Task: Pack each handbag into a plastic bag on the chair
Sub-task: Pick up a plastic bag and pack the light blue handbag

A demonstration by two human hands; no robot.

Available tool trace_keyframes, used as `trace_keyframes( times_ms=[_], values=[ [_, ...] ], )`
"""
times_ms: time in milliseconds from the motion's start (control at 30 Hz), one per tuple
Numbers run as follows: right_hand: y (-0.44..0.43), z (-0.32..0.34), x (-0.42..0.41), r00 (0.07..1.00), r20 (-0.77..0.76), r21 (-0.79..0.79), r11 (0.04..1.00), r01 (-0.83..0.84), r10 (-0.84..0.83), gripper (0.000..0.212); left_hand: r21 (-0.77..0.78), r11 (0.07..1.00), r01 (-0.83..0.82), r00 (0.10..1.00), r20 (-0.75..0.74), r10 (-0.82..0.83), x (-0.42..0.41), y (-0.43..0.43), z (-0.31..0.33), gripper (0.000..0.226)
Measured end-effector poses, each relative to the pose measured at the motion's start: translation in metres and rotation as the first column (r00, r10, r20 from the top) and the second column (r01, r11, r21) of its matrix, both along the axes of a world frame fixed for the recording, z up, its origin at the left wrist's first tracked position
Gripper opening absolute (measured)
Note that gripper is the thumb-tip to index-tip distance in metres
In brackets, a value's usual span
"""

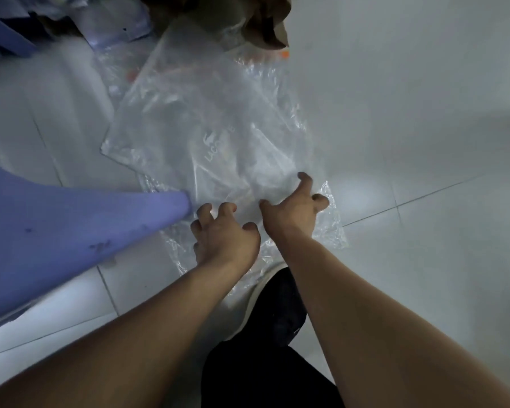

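1. Your right hand [295, 207] is down on the clear plastic bag [212, 136]. Its fingers [305, 179] are curled into the film, which bunches up around them, so it grips the near part of the bag.
2. Your left hand [227, 231] sits just beside the right one. It is claw-shaped, with bent fingers spread apart and the tips down at the crinkled plastic. I cannot tell whether it actually holds any film.
3. The plastic bag lies flat on the tiled floor [395, 113], not on the chair. It has a pale printed logo and sits over more clear plastic.
4. The blue chair [71, 231] is at your left, and its leg ends right at the edge of the plastic.
5. A brown item [265, 25] lies beyond the bag's far end, too blurred to identify.
6. Your dark shoe [277, 304] rests on the near plastic.
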State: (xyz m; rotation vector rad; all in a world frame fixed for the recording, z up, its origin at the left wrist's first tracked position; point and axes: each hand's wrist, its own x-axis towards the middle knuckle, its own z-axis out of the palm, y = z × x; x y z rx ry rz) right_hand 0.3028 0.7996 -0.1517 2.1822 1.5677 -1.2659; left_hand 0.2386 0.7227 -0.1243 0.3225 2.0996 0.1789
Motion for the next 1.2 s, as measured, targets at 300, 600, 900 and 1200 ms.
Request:
trace_keyframes(
  times_ms=[300,600,900,1200],
  values=[
    [0.013,0.015,0.006,0.917,-0.139,0.143,0.909,0.392,-0.373,0.033,-0.055,0.997,-0.049,0.998,0.045,0.051,-0.005,0.015,0.022,0.049],
    [0.015,0.113,-0.011,0.738,-0.464,0.088,0.803,0.589,-0.49,0.058,0.176,0.96,-0.219,0.973,0.113,0.201,-0.01,0.029,0.095,0.032],
    [0.021,0.247,-0.041,0.621,-0.598,-0.144,0.83,0.539,-0.507,0.018,0.241,0.883,-0.403,0.909,0.216,0.356,-0.044,0.036,0.214,0.046],
    [-0.033,0.366,-0.114,0.66,-0.709,-0.207,0.968,0.14,-0.247,0.024,0.193,0.469,-0.862,0.469,0.657,0.59,-0.128,-0.013,0.316,0.057]
  ],
)
